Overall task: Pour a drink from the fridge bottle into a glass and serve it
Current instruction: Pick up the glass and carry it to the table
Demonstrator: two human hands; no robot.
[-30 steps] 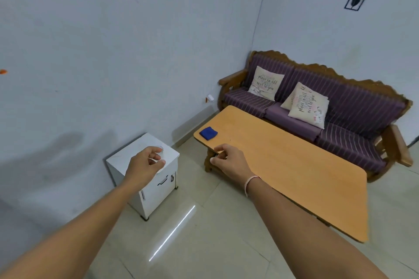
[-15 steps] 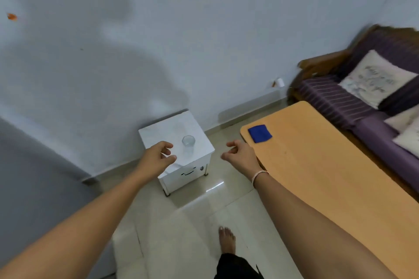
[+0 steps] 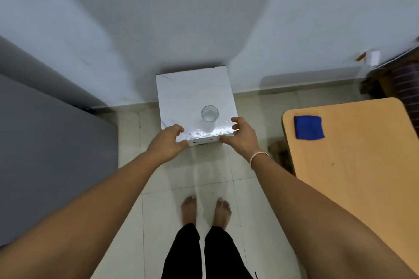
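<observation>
Both hands are out front: left hand (image 3: 166, 144) and right hand (image 3: 240, 137) hang open and empty, fingers curled, flanking the near edge of the white cabinet (image 3: 195, 90), probably readying for the glass (image 3: 209, 113). Faceted and clear, it stands on the glossy marbled top between them. No bottle in view.

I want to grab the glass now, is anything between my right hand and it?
Nothing visible. The glass stands alone on the white cabinet, and the right hand is open just beside it at the front edge, with bare top between them.
</observation>
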